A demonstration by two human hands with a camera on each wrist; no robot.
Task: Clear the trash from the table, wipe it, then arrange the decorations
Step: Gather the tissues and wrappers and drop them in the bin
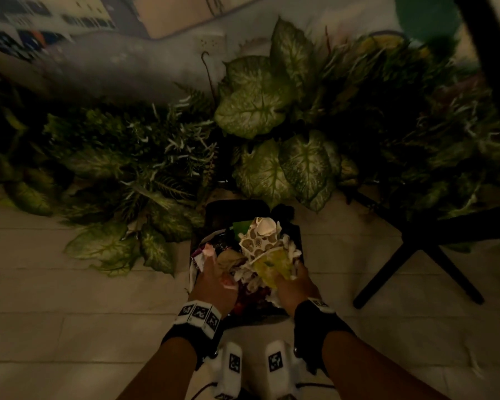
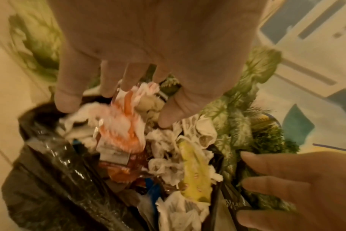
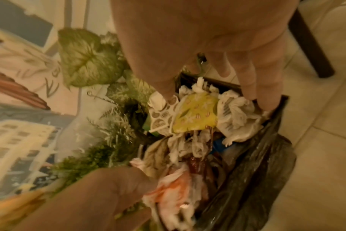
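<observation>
While both hands reach down over the black-lined bin (image 1: 296,243), the left hand (image 1: 214,280) has fingers and thumb curled round an orange-and-white wrapper (image 2: 124,125), probably steadying the trash as it goes in. Between the hands lie crumpled white napkins (image 2: 166,165) heaped at the bin's mouth. Just under the right hand (image 1: 293,287), whose fingers look extended and pressing, not clenched, sits a yellow patterned wrapper (image 3: 196,114), likely being packed down. Leafy plants (image 1: 260,93) stand beyond the fingertips.
</observation>
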